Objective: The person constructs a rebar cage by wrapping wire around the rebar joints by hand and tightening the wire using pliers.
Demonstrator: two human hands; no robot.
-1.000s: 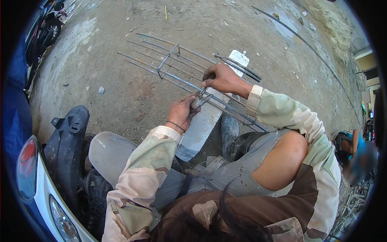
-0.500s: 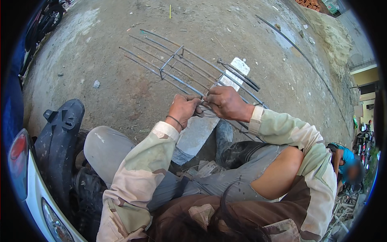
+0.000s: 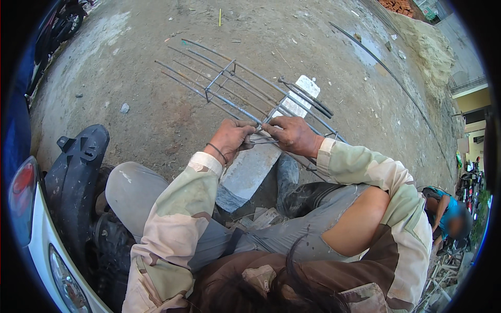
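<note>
A long cage of steel reinforcing bars [image 3: 236,110], joined by square stirrups, slants from the upper left toward my right knee. It rests across a pale concrete-like block [image 3: 251,172]. My left hand [image 3: 229,139] is closed in a pinch at the cage's near bar, with several thin strands of tie wire [image 3: 265,140] running from its fingers. From the other side my right hand [image 3: 295,136] pinches the wire at the same bar, beside a stirrup. The fingertips of both hands nearly meet there. Exactly where the wire loops round the bar is hidden by the fingers.
Close on my left stand a black mudguard [image 3: 78,167] and the white body of a motorbike [image 3: 49,250]. A long loose bar [image 3: 389,65] lies on the dirt at the right. Another person [image 3: 446,211] crouches at the far right. Bricks [image 3: 396,6] are piled at the back.
My hands have drawn slightly apart, the left one shifting a little to the left, so more wire shows between them. The cage has barely moved.
</note>
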